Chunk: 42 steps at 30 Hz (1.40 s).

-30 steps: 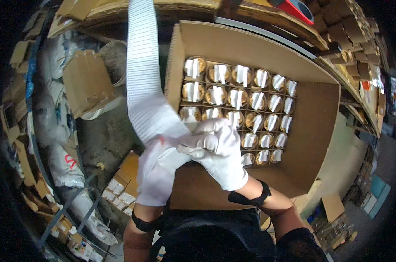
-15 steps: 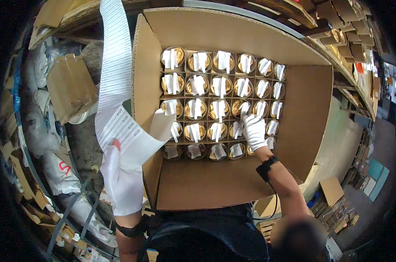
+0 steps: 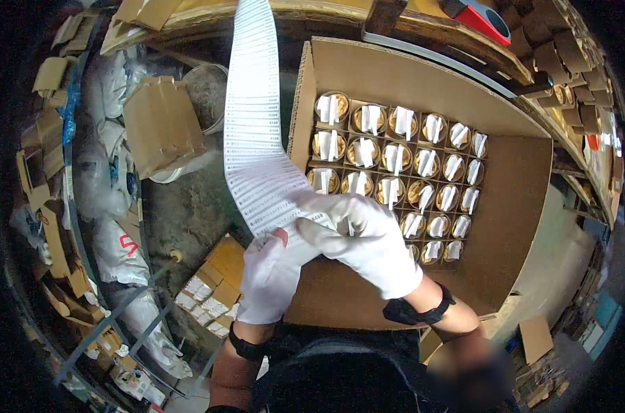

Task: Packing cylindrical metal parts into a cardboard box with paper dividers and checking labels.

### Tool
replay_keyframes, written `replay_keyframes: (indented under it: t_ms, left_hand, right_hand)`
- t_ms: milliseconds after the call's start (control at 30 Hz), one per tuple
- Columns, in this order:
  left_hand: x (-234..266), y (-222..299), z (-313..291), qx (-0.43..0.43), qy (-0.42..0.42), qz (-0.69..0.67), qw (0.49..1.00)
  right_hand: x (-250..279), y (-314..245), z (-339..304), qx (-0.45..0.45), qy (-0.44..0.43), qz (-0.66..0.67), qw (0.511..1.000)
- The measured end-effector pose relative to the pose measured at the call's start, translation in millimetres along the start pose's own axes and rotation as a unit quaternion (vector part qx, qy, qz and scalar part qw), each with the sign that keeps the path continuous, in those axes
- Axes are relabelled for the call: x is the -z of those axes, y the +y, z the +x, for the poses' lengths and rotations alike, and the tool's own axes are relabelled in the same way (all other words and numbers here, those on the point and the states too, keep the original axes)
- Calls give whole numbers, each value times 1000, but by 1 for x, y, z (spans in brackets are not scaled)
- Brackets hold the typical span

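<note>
Grey concrete floor [image 3: 192, 205] to the left, wooden shelf edge [image 3: 326, 19] across the top. Large open brown cardboard box [image 3: 512, 199] sits centre, divided into cells holding round clear cups with tan contents [image 3: 343, 109], white paper slips [image 3: 401, 122] on top. Long white paper strip with dark printed rows [image 3: 253, 103] runs down left of the box and bends at the hands, lower end over the box's near-left part. White-gloved left hand [image 3: 267, 281] is closed on that end, thumb on top. White-gloved right hand [image 3: 371, 241] is half curled, fingertips at the strip; can't tell if they pinch it. Handling, my read: strip is light, floppy, easily creased or torn; gloves may slip. Best hold: flat pinch at an edge near the bend, length supported.
</note>
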State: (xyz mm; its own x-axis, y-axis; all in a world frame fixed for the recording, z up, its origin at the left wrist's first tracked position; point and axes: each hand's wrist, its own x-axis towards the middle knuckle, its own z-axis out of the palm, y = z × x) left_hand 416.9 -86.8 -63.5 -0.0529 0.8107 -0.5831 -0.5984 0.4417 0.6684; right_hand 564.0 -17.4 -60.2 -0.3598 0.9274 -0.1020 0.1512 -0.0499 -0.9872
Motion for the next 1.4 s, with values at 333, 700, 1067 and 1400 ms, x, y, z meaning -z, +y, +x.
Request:
replay_keyframes:
  t_ms: [333, 700, 1067, 1400]
  left_hand:
    - [29, -3, 6, -74, -42, 401, 912]
    - [-9, 0, 4, -21, 45, 123, 991]
    - [-1, 95, -31, -292, 157, -51, 942]
    - [3, 34, -30, -70, 132, -108, 983]
  right_hand:
    - [-12, 28, -11, 173, 129, -187, 958]
    - [11, 35, -23, 103, 69, -81, 989]
    - [199, 231, -134, -238, -85, -598, 761]
    - [194, 211, -109, -280, 241, -596, 713]
